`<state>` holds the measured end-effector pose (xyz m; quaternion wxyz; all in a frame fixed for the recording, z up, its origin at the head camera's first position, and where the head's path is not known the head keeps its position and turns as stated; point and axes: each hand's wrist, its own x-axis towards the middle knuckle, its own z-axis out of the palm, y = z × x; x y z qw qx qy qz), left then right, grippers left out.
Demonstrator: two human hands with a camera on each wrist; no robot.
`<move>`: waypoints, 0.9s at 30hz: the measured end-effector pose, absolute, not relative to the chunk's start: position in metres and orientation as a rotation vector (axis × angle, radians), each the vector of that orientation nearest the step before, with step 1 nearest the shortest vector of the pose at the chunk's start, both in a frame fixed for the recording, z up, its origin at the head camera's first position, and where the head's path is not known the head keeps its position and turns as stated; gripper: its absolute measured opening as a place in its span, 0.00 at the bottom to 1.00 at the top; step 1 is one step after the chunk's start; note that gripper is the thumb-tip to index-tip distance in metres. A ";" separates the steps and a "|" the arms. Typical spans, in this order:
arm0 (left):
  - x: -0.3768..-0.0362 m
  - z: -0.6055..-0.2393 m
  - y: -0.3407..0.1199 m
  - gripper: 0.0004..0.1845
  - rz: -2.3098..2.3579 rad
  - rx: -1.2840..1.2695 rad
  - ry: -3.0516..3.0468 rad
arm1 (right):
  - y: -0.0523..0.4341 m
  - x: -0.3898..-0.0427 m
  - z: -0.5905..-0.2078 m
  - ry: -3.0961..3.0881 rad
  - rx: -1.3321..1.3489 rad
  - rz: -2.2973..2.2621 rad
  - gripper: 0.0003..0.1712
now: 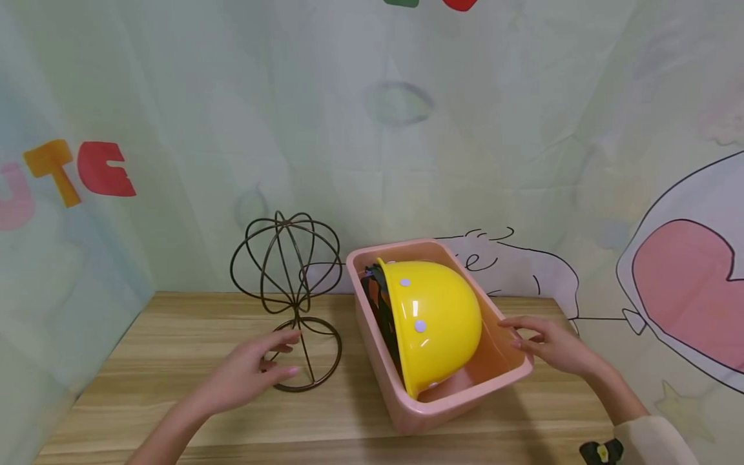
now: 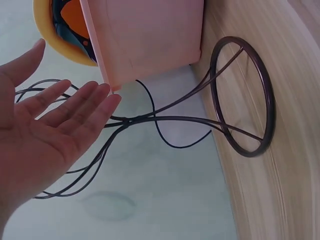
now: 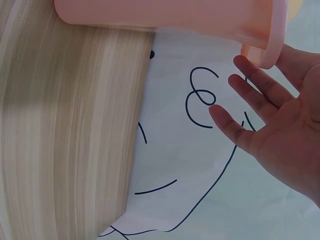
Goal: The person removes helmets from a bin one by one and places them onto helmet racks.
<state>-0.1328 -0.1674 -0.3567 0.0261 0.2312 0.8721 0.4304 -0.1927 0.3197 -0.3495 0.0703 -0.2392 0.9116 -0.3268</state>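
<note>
A yellow hard hat (image 1: 438,323) lies on its side in a pink plastic bin (image 1: 401,416), its dark straps and an orange patch showing at the left. My right hand (image 1: 549,345) is at the bin's right rim. In the right wrist view its fingers (image 3: 265,102) spread loosely beside the rim, with the thumb partly hidden behind it. To the left of the bin stands a dark wire stand (image 1: 296,303) with a cage-like round top and a ring base. My left hand (image 1: 250,371) hovers in front of that base, fingers relaxed, holding nothing.
The wooden table (image 1: 192,349) carries the stand and the bin. Behind it hangs a pale printed cloth (image 1: 325,148) with coloured letters and cartoon outlines, meeting the table's back edge.
</note>
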 end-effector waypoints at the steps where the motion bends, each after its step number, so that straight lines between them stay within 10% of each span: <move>1: -0.133 -0.356 -0.166 0.29 1.339 0.727 2.687 | 0.320 -0.193 -0.349 2.744 -0.719 -0.981 0.20; 27: -0.151 -0.350 -0.111 0.29 1.403 0.754 2.613 | 0.320 -0.193 -0.348 2.729 -0.694 -0.991 0.21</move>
